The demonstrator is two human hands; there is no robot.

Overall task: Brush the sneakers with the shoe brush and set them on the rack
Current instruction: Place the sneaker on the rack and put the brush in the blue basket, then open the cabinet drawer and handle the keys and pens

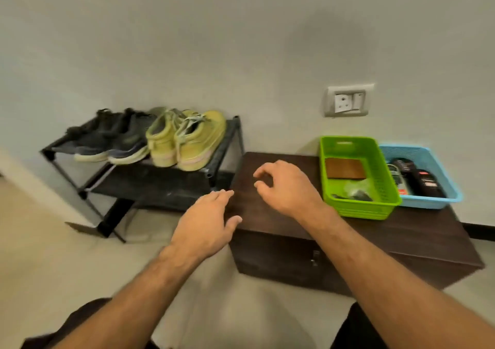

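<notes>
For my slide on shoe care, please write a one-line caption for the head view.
Two empty hands, left hand and right hand, hover over a dark wooden cabinet beside a black metal rack holding yellow-green sneakers.

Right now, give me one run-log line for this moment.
left hand: open, empty | right hand: open, empty, over cabinet | dark sneakers and green sneakers: on rack top shelf

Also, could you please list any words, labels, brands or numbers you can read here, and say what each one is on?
No text can be read.
Dark bottles in the blue basket: red and white labels, too blurred.
Dark sneakers: side marking, too blurred.
</notes>
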